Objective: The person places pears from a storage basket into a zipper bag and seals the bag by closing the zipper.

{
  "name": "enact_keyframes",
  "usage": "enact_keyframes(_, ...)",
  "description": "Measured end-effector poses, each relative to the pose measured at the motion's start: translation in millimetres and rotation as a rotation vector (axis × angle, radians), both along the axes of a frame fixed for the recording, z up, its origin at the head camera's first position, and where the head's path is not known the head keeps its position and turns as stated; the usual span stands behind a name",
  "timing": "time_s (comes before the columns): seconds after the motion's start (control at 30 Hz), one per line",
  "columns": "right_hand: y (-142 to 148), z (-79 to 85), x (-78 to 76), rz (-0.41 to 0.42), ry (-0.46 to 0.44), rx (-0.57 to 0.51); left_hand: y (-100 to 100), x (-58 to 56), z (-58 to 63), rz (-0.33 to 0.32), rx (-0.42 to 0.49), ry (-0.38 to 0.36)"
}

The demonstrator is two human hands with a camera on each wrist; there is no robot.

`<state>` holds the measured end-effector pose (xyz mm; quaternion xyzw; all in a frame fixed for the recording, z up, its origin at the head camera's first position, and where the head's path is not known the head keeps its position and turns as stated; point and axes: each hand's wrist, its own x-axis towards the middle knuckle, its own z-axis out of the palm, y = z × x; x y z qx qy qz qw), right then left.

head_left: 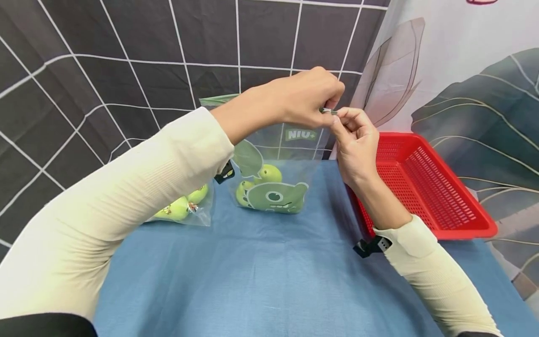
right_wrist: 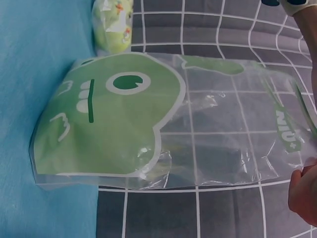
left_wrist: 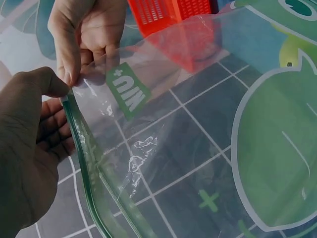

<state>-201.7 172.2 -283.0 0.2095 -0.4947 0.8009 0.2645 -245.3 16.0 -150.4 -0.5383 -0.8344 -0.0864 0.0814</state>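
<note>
A clear zip bag printed with a green monster stands upright on the blue cloth, with yellow-green duck-like toys inside. At its top corner my left hand pinches the end of the green zip strip, thumb over a small white piece there. Right against it, my right hand pinches the same corner between thumb and fingers. The fingertips of both hands meet at this spot. In the right wrist view the bag's clear upper part stretches up to my right hand.
A second clear bag with yellow-green toys lies to the left, partly behind my left sleeve. A red plastic basket stands at the right, beside my right forearm. Behind the table hangs a dark cloth with white grid lines.
</note>
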Motion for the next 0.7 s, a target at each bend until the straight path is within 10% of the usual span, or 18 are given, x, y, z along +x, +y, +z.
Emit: enact_keyframes(0.7,6,1.2,5.6,-0.079,-0.016,0.084,-53,-2.1,-4.5,0.069,0.103,-0.025)
